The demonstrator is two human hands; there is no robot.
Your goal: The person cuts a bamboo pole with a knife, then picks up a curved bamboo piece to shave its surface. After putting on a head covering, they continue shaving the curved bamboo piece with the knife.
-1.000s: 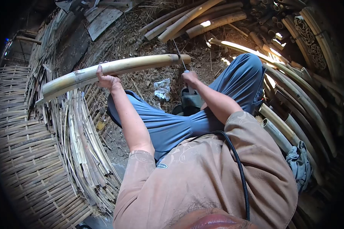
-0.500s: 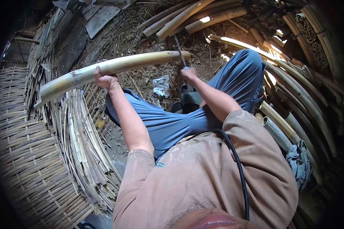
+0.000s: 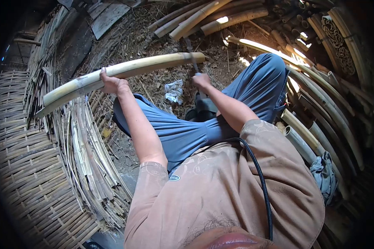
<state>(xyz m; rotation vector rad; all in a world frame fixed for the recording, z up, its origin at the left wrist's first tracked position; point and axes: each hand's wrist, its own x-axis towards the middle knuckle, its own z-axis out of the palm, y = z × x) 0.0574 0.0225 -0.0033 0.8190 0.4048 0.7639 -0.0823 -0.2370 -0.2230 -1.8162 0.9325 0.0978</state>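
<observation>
A long, thick length of bamboo lies slantwise in front of me, its left end lower. My left hand is wrapped around its underside left of the middle, thumb up on the near side. In my closed right hand is the handle of a long narrow knife. Its blade crosses the bamboo close to the right end and points away from me, blurred toward the tip. Below the bamboo, between my legs, a crumpled pale wrapper rests on the ground.
Woven bamboo matting and a heap of split strips line the left side. Bamboo poles lie ahead, and more curved poles are stacked at right. A grey-green cloth hangs on them. A black cable crosses my shirt.
My right hand and the knife have shifted slightly left and away from me. The bamboo has turned a little in my left hand, which has moved slightly left along it.
</observation>
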